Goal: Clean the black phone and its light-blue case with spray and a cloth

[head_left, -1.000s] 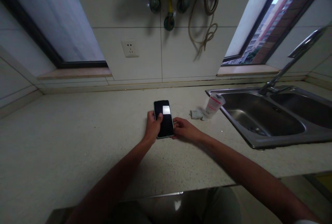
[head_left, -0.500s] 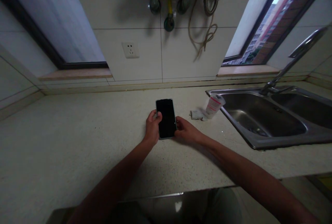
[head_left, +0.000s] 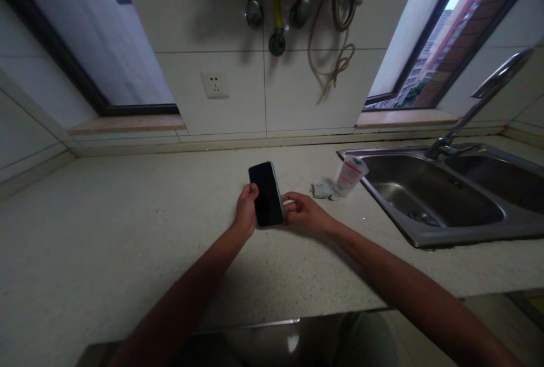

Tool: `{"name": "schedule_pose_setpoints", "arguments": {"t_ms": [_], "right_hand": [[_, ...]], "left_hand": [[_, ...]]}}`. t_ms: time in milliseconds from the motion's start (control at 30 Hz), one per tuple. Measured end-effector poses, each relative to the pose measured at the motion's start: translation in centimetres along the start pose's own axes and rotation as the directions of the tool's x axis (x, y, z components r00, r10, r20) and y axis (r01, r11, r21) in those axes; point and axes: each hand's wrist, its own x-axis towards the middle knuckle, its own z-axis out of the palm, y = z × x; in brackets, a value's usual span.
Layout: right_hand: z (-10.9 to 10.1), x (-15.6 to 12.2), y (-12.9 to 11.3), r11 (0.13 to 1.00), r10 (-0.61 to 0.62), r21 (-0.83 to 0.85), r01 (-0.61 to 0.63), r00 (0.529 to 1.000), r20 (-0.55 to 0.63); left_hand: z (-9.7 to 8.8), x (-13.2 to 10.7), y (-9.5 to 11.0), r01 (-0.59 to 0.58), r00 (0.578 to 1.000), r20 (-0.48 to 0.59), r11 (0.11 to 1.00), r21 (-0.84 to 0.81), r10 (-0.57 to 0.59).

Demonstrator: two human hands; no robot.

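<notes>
A smartphone (head_left: 267, 196) with a dark screen is held above the counter, its top leaning to the left. My left hand (head_left: 246, 205) grips its left side, the thumb lying over the edge of the screen and the other fingers hidden beneath. At the lower right edge of the phone, my right hand (head_left: 304, 209) holds on with bent fingers; the fingertips are partly hidden by the phone. To the right of that hand stand a tilted clear plastic cup (head_left: 351, 175) with red print and a crumpled greyish cloth or tissue (head_left: 323, 190).
A double steel sink (head_left: 414, 239) with a tall tap (head_left: 480, 103) is set into the right of the speckled counter (head_left: 106, 231). On the tiled wall are a socket (head_left: 215, 85), hoses with valves (head_left: 255, 13) and a looped cord (head_left: 340, 67). Windows flank the wall.
The phone has tilted, its top swinging to the left, and shifted slightly left with my left hand. My right fingers have changed position along its right edge.
</notes>
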Motion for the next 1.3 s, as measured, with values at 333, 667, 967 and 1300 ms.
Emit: {"name": "schedule_pose_setpoints", "arguments": {"t_ms": [333,667,967,1300], "right_hand": [[0.0,-0.1,-0.2,0.939,-0.252,-0.272,0.212,0.960,-0.125],[0.8,-0.9,-0.2,0.754,-0.333,-0.602,0.261,0.943,-0.008],[2.1,-1.3,-0.3,0.272,-0.499,-0.932,0.241,0.863,0.077],[1.4,-0.7,-0.4,0.417,-0.375,-0.889,0.186,0.927,0.018]], "left_hand": [[0.3,-1.5,0.2,-0.161,0.969,0.243,0.878,0.452,0.053],[0.1,-0.9,0.4,-0.072,0.927,0.374,0.960,0.271,-0.036],[0.8,-2.2,1.4,0.235,0.917,0.351,0.968,-0.091,-0.190],[0.8,-1.7,1.4,0.214,0.916,0.366,0.971,-0.106,-0.162]]}}
